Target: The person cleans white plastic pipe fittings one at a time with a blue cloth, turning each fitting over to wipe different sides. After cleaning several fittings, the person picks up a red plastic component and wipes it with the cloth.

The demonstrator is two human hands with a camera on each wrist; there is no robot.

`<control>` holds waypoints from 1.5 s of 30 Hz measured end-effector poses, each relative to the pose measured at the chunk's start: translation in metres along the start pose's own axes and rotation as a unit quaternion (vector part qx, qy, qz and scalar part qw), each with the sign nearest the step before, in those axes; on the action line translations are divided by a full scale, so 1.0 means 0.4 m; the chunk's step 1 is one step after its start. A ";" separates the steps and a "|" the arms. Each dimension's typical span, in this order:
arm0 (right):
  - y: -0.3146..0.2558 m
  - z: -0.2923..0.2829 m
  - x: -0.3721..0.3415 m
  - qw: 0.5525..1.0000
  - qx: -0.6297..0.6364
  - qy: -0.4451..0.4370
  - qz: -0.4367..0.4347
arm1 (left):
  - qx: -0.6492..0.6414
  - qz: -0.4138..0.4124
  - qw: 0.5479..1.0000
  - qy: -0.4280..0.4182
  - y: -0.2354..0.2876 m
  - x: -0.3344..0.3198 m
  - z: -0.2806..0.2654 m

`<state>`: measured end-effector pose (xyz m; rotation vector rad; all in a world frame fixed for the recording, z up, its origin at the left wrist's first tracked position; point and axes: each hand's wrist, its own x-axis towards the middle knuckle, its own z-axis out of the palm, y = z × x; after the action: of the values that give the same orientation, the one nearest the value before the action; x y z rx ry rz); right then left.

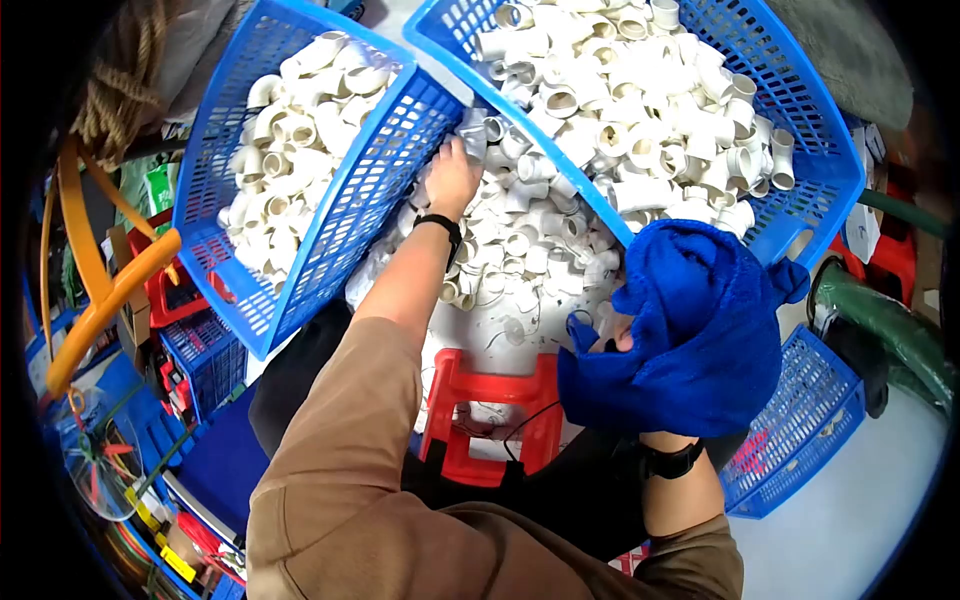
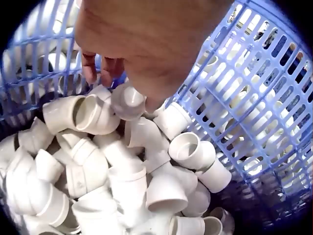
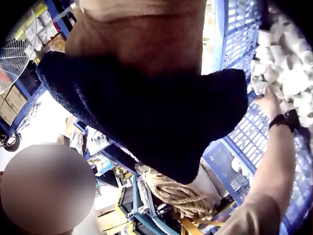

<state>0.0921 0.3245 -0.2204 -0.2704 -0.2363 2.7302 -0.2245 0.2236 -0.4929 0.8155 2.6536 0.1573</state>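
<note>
My left hand (image 1: 453, 178) reaches into a heap of white plastic pipe elbows (image 1: 520, 240) between two blue baskets. In the left wrist view, its thumb and fingers are bent around one pipe elbow (image 2: 129, 101) at the top of the heap. Over at the right, my right hand (image 1: 623, 333) grips a bunched blue towel (image 1: 690, 330), which covers most of it; only a fingertip area and the wrist show. Dark towel folds (image 3: 146, 112) fill the middle of the right wrist view, hiding whatever lies inside.
Tilted blue baskets full of white fittings stand at the left (image 1: 350, 215) and upper right (image 1: 810, 110). A red stool (image 1: 490, 465) is between the knees. Another blue basket (image 1: 800, 420) sits at the right, and coiled rope (image 1: 120, 90) lies at the upper left.
</note>
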 end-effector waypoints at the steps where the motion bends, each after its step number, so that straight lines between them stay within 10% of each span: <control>1: 0.001 -0.001 -0.003 1.000 -0.007 0.006 -0.002 | 0.029 -0.019 0.999 -0.030 0.021 0.019 -0.008; 10: 0.056 -0.032 0.014 0.982 -0.154 0.105 -0.036 | -0.181 -0.071 0.977 0.091 -0.005 0.023 0.028; 15: 0.153 -0.094 0.049 0.944 -0.276 0.168 -0.066 | -0.589 0.047 0.803 0.080 0.046 -0.212 -0.168; 20: 0.224 -0.043 0.061 0.887 -0.398 0.229 -0.048 | -0.354 0.202 0.912 0.049 0.206 -0.516 -0.456; 24: 0.261 -0.027 0.033 0.907 -0.312 0.268 -0.089 | -0.266 0.291 0.916 0.073 0.234 -0.597 -0.488; 27: 0.276 -0.057 0.016 0.813 -0.491 0.287 -0.123 | -0.200 0.387 0.894 0.103 0.240 -0.613 -0.538; 35: 0.199 -0.002 -0.026 0.802 -0.495 0.252 -0.218 | -0.474 0.234 0.849 -0.003 0.290 -0.709 -0.579; 39: 0.172 0.047 -0.039 0.923 -0.248 0.172 -0.238 | -0.441 0.204 0.872 -0.059 0.311 -0.710 -0.602; 43: 0.058 0.053 -0.084 0.829 -0.531 0.041 -0.173 | -0.333 0.292 0.895 -0.054 0.332 -0.703 -0.718; 45: 0.052 0.065 -0.093 0.718 -0.632 -0.028 -0.291 | -0.177 0.367 0.908 -0.095 0.358 -0.704 -0.804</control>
<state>0.1127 0.2877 -0.1938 -0.3600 -1.8278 1.5276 -0.0520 0.1838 -0.0784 1.5529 1.9272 0.6830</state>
